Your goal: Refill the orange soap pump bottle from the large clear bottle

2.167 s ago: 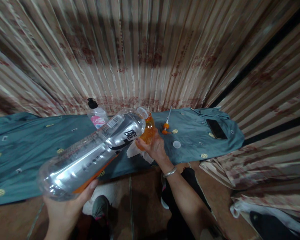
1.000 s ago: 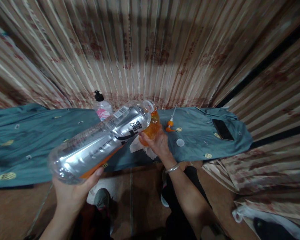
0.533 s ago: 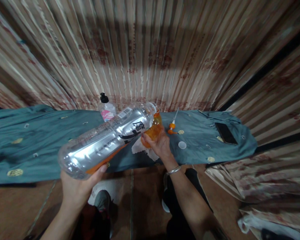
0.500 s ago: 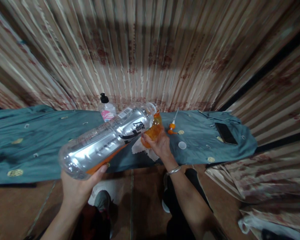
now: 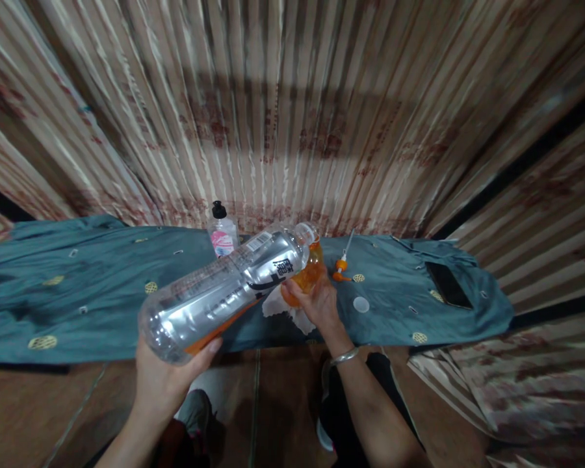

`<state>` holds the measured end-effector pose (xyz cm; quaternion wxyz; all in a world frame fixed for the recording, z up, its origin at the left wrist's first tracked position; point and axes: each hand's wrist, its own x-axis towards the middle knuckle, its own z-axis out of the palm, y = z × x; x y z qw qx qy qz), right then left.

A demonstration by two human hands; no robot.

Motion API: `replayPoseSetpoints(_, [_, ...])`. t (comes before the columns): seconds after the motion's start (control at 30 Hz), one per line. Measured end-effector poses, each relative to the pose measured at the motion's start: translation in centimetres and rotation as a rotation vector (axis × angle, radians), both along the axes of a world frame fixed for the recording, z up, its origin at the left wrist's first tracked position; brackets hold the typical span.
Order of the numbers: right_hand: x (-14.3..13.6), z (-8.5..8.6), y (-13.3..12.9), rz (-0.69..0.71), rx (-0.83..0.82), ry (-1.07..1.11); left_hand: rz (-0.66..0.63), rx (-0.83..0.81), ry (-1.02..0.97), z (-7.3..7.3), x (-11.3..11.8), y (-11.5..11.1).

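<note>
My left hand (image 5: 170,377) is closed round the base of a large clear plastic bottle (image 5: 224,292) with a silver and orange label. The bottle lies tilted, its neck pointing up and right, with its mouth at the mouth of a smaller orange bottle (image 5: 316,257). My right hand (image 5: 316,299) grips that orange bottle, which leans over a crumpled white tissue (image 5: 275,304). To the right lie an orange pump head (image 5: 341,266) with a clear tube and a round, whitish translucent disc (image 5: 361,304). Whether liquid flows between the mouths I cannot tell.
A clear bottle with a pink label and black cap (image 5: 223,234) stands behind the large bottle. A dark phone (image 5: 448,285) lies on the right of the green cloth (image 5: 102,286). Striped curtains (image 5: 283,117) hang behind and at the sides.
The whole view has shifted, so everything sits slightly lower and further right. Both hands keep their hold, and the large bottle's mouth is still at the orange bottle's mouth.
</note>
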<state>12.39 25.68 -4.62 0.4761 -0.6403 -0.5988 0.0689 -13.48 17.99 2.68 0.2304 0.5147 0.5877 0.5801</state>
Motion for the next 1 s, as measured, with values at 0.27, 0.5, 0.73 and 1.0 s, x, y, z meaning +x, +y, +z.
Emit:
replayPoseSetpoints(0.27, [0.1, -0.5, 0.0, 0.007, 0.024, -0.038, -0.032, -0.062, 0.021, -2.4, -1.7, -0.2])
replayPoseSetpoints(0.5, [0.0, -0.2, -0.1, 0.027, 0.053, -0.017, -0.019, -0.009, 0.073, -2.9, -2.1, -0.2])
replayPoseSetpoints(0.73, [-0.1, -0.2, -0.3, 0.031, 0.083, -0.012, -0.015, -0.007, 0.05, -3.7, -2.6, -0.1])
replayPoseSetpoints(1.0, [-0.3, 0.4, -0.4, 0.042, 0.09, 0.018, 0.169, 0.066, 0.038, -2.5, -0.6, 0.0])
